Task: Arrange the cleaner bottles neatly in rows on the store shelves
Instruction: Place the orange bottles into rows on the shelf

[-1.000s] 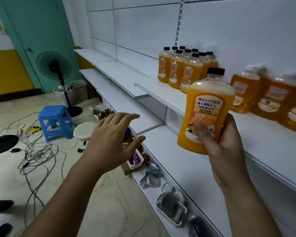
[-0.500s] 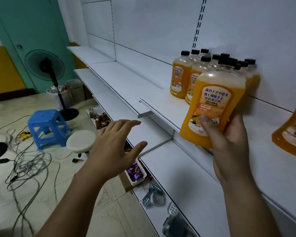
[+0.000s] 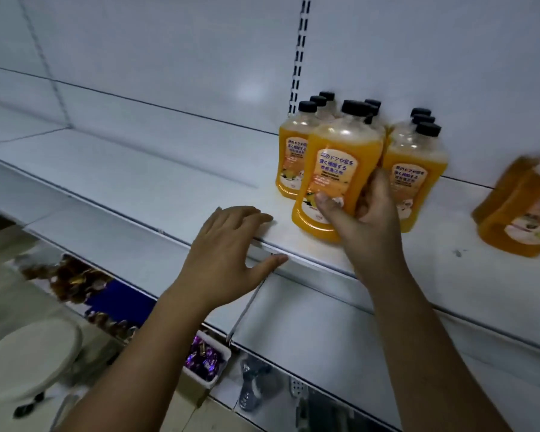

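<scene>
My right hand (image 3: 363, 224) grips an orange cleaner bottle (image 3: 332, 169) with a black cap and a Japanese label, held upright at the front of the white shelf (image 3: 175, 182), its base at or just above the shelf surface. Behind it stand three short rows of matching bottles (image 3: 413, 169) against the back panel. My left hand (image 3: 231, 254) is spread open, holding nothing, hovering by the shelf's front lip left of the held bottle. A second, blurred group of orange bottles (image 3: 521, 213) stands at the far right.
The same shelf stretches bare to the left. A lower white shelf (image 3: 309, 332) juts out under my arms. Below it lie small trays of wrapped sweets (image 3: 205, 360) and clips. A round white stool (image 3: 28, 360) stands on the floor at lower left.
My right hand carried the bottle forward and down to the shelf, in front of the standing rows. My left hand rose to the shelf edge. The view swung toward the shelf.
</scene>
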